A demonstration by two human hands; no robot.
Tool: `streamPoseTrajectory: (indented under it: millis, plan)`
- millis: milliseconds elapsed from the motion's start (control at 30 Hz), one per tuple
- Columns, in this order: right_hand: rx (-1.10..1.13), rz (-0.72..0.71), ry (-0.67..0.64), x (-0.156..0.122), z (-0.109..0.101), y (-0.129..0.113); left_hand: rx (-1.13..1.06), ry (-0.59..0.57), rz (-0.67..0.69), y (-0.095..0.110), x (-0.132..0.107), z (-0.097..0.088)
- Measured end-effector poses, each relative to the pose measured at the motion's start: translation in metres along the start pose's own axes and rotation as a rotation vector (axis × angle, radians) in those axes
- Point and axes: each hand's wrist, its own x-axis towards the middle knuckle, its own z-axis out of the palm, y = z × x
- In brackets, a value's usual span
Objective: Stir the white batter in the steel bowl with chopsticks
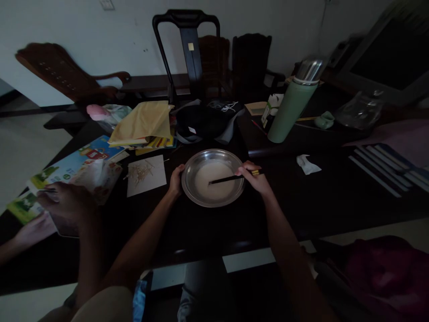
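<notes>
On the dark table in front of me sits a shallow metal bowl with a pale, milky mixture in it. My left hand is closed on the bowl's left rim. With my right hand, at the right rim, I grip dark chopsticks with yellow-marked ends. They slant leftward, and their tips dip into the mixture. Left of the bowl, a white sheet of paper carries a small pile of pale sticks, too small to identify surely.
At the left, another person's hands hold something flat beside a colourful box. Behind the bowl lie yellow envelopes and a black bag. A green thermos stands at right, near a crumpled tissue and several binders.
</notes>
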Motion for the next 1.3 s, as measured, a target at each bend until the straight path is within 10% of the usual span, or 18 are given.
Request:
streamPoseTrajectory:
  millis: [267,467,700,933,1100,1300]
  plan:
    - [0.064,0.110,0.244,-0.002,-0.014,0.004,-0.001,-0.006,-0.005,-0.001,0.001,-0.002]
    - [-0.003,0.004,-0.035,0.002,0.004,-0.001,0.005,-0.003,-0.012,-0.002,0.002,-0.003]
    - [0.031,0.091,0.254,-0.004,-0.015,0.007,0.006,0.004,0.001,-0.002,0.002,-0.002]
    - [-0.074,-0.031,0.014,0.001,0.003,0.001,0.009,-0.011,-0.007,-0.001,0.001,-0.003]
    - [-0.012,0.030,0.281,-0.002,-0.013,0.011,0.016,-0.009,0.005,-0.002,0.002,-0.004]
    - [-0.002,-0.022,-0.013,-0.002,0.003,0.002,0.009,0.004,-0.004,-0.002,0.001,-0.002]
